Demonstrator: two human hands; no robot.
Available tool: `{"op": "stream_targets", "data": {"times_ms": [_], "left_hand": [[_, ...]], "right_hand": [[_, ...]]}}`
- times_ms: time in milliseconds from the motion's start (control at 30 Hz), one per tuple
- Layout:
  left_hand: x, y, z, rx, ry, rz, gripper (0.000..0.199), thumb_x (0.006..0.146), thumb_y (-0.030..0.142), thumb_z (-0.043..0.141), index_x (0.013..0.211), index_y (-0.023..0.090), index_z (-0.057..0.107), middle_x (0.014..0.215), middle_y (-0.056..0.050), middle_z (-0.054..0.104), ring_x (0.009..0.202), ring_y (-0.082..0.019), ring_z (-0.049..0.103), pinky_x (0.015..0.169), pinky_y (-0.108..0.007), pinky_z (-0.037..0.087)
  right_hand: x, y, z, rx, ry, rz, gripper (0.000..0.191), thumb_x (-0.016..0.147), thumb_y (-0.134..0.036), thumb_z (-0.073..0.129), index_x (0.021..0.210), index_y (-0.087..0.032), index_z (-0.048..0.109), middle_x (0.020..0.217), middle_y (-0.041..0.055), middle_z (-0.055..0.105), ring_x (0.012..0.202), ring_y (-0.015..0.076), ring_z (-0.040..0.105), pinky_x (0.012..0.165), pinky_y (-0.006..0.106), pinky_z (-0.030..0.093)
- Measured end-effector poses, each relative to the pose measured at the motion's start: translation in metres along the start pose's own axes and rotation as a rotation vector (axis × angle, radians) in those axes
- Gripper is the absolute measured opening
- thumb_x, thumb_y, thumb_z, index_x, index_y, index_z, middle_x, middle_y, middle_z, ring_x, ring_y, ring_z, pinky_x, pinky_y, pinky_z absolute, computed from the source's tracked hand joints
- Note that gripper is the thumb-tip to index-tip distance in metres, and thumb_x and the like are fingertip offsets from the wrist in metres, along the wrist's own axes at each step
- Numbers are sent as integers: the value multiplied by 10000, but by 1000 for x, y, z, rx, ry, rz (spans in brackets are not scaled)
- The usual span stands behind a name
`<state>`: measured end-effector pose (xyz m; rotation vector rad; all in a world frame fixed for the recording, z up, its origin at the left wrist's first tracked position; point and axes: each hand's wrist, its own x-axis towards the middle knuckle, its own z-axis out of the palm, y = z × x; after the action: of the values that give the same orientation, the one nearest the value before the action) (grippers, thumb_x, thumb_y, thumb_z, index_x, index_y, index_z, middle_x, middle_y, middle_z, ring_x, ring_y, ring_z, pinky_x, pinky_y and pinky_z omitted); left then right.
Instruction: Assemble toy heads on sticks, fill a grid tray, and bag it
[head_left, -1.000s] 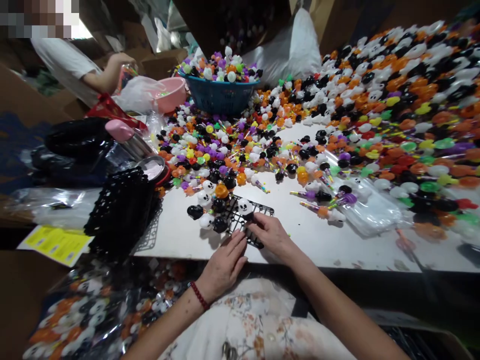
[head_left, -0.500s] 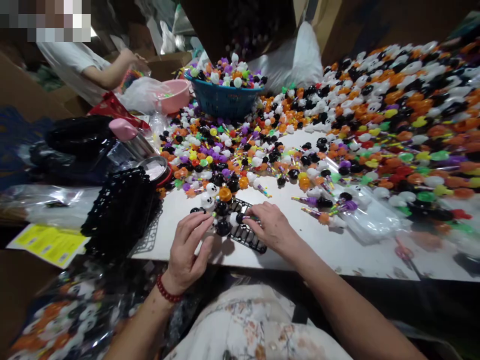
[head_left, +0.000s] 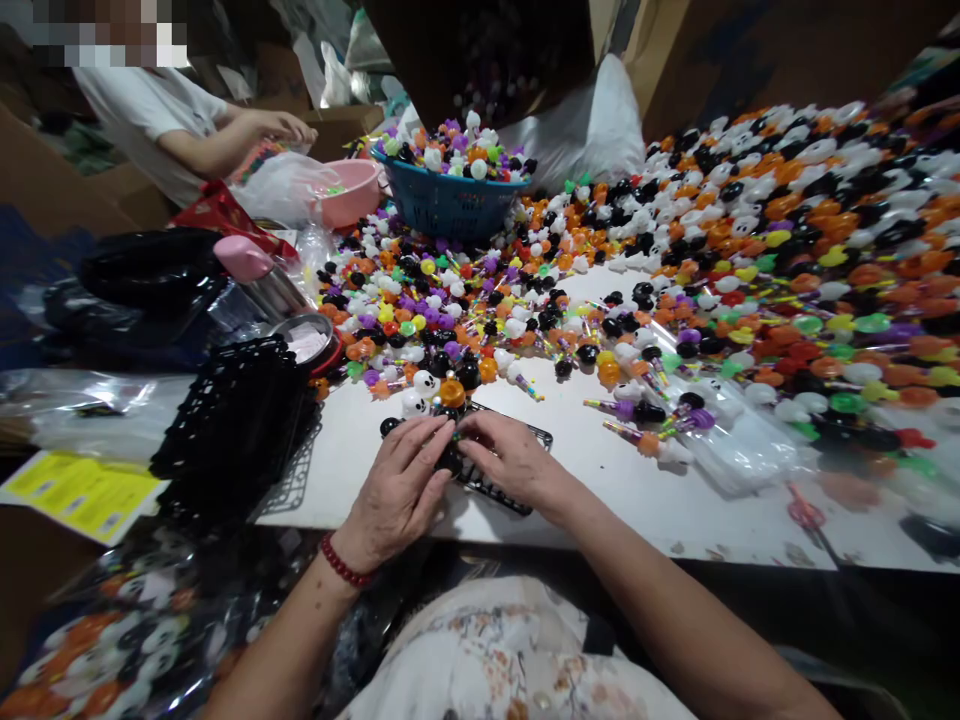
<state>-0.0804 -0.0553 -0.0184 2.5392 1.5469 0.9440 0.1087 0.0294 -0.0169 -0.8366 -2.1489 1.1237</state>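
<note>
My left hand (head_left: pixel 409 485), with a red bead bracelet (head_left: pixel 343 562) at the wrist, has its fingers bent together. My right hand (head_left: pixel 514 460) meets it fingertip to fingertip, thumb and fingers pinched. What they grip is mostly hidden; only a small greenish bit shows between them. Both are over a black plastic grid tray (head_left: pixel 517 500), which they partly cover. Just beyond the fingers stand white skull-faced toppers (head_left: pixel 426 384), an orange pumpkin-like topper (head_left: pixel 451 393) and black pieces, partly behind my left hand.
Loose colourful toppers and pens (head_left: pixel 435 290) cover the table's far side, with a heap (head_left: pixel 787 210) at right. A blue basket (head_left: pixel 450 205) stands behind. Stacked black trays (head_left: pixel 225 430) and a pink-lidded flask (head_left: pixel 259 270) are left; clear bags (head_left: pixel 735 440) and scissors (head_left: pixel 806 515) right. A co-worker (head_left: pixel 180 130) sits beyond.
My right hand has moved left from above the tray's middle, carrying a small black-and-white piece, to meet my left hand. My left hand has shifted slightly right, fingers closing. The co-worker's hands rose.
</note>
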Motion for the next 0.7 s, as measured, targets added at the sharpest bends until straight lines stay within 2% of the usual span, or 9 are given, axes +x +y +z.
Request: {"op": "stream_targets", "data": {"times_ms": [100, 200, 300, 367, 500, 600, 700], "left_hand": [[2, 0, 2, 23, -25, 32, 649, 919, 157, 542, 1523, 216, 311, 1495, -123, 436, 1392, -283, 374, 1154, -502, 367], [4, 1, 5, 33, -59, 66, 652, 919, 151, 544, 1525, 207, 309, 1514, -112, 428, 1421, -283, 339, 1167, -492, 359], [4, 1, 9, 23, -57, 76, 639, 918, 142, 546, 1516, 199, 329, 1500, -107, 451, 1428, -278, 334, 1161, -483, 375], [3, 1, 11, 6, -45, 75, 626, 918, 139, 542, 1508, 198, 342, 1490, -109, 463, 1428, -277, 336, 1153, -488, 386], [2, 0, 10, -61, -6, 37, 578, 937, 141, 493, 1496, 213, 363, 1493, -110, 455, 1425, -276, 347, 1164, -527, 360], [3, -1, 8, -92, 17, 6, 566, 947, 156, 476, 1497, 220, 360, 1506, -114, 439, 1425, -280, 352, 1166, -546, 347], [3, -1, 9, -108, -11, 21, 574, 946, 153, 477, 1503, 215, 350, 1507, -117, 441, 1424, -275, 360, 1166, -539, 351]], "right_hand": [[1, 5, 7, -73, 9, -106, 108, 939, -123, 519, 945, -175, 613, 900, 36, 620, 852, 161, 561, 811, 285, 441], [0, 12, 15, -117, 9, -112, 142, 918, -73, 487, 907, -172, 587, 878, 39, 569, 834, 171, 540, 800, 295, 465], [-8, 21, 20, -94, 49, -72, 230, 869, -32, 493, 1024, -180, 575, 1034, 62, 530, 958, 179, 538, 893, 317, 474], [-14, 26, 21, -98, 43, 12, 318, 838, -38, 533, 1117, -190, 559, 1097, 66, 505, 972, 180, 539, 911, 331, 475], [-23, 33, 21, -154, -58, 132, 407, 829, -59, 573, 1215, -186, 546, 1088, 64, 516, 932, 185, 546, 888, 339, 473], [-23, 36, 22, -175, -71, 155, 450, 826, -72, 609, 1259, -172, 542, 1092, 70, 532, 939, 191, 544, 889, 335, 461], [-21, 40, 24, -167, -61, 127, 419, 835, -91, 623, 1239, -185, 560, 1089, 65, 550, 944, 184, 550, 879, 316, 456]]}}
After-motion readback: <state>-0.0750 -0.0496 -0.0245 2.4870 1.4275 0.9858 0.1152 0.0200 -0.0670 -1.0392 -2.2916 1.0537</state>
